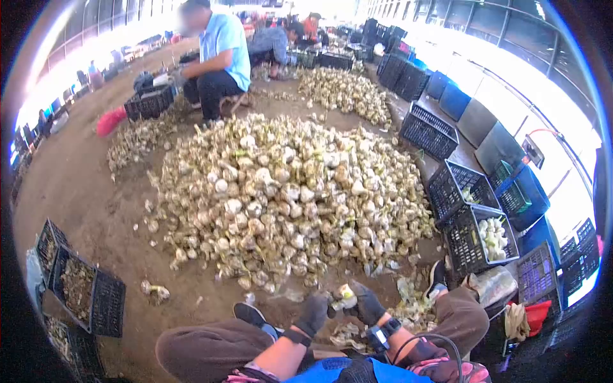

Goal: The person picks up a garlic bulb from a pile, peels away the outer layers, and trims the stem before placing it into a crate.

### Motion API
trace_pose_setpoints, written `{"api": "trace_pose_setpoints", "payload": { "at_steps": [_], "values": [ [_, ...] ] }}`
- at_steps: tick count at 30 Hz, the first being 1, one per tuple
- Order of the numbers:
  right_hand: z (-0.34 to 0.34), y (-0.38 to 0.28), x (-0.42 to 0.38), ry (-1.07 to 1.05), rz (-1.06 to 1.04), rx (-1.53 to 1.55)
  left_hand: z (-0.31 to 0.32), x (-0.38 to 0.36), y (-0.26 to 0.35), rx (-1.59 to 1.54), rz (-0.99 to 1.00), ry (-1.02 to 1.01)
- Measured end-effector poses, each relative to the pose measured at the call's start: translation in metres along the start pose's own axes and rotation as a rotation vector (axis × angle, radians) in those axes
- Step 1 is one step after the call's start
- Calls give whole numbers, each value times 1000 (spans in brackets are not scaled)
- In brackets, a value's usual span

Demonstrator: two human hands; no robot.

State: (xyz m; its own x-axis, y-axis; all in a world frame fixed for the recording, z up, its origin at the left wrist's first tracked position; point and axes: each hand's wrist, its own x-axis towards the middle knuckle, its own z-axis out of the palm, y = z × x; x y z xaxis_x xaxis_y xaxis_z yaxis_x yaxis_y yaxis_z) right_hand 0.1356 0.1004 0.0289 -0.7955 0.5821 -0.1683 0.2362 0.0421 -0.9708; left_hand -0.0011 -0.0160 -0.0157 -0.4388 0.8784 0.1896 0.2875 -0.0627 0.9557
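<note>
Just in front of my lap, a garlic bulb [347, 295] is held between my two hands, its skin pale with a greenish-yellow patch. My left hand [313, 313], in a dark glove, has its fingers curled against the bulb's left side. From the right, my right hand [368, 304], also gloved, closes round the bulb. Any small tool in the fingers is too small to make out. Loose papery skins [348, 333] lie on the ground below. Beyond my hands rises a large heap of garlic bulbs [287, 198], many with stems.
Black crates [476, 239] line the right side, one holding white peeled-looking garlic [492, 237]. Another crate [76, 287] with debris stands at left. A person in a light blue shirt [227, 51] sits beyond the heap. A second heap [345, 92] lies farther back.
</note>
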Motion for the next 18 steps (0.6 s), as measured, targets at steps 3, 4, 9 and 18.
{"api": "trace_pose_setpoints", "payload": {
  "at_steps": [3, 4, 9, 18],
  "values": [
    [5, -39, -8, -46, 290, 430, -16, -5, 53, -511, -432, -45],
    [6, -46, -11, -47, 284, 433, -6, -9, 30, -540, -387, -4],
    [11, -63, -20, 37, 361, 540, -10, -6, 53, -887, -540, 55],
    [-11, -90, -1, 40, 28, 985, 11, -30, -6, 431, 32, -293]
  ]
}}
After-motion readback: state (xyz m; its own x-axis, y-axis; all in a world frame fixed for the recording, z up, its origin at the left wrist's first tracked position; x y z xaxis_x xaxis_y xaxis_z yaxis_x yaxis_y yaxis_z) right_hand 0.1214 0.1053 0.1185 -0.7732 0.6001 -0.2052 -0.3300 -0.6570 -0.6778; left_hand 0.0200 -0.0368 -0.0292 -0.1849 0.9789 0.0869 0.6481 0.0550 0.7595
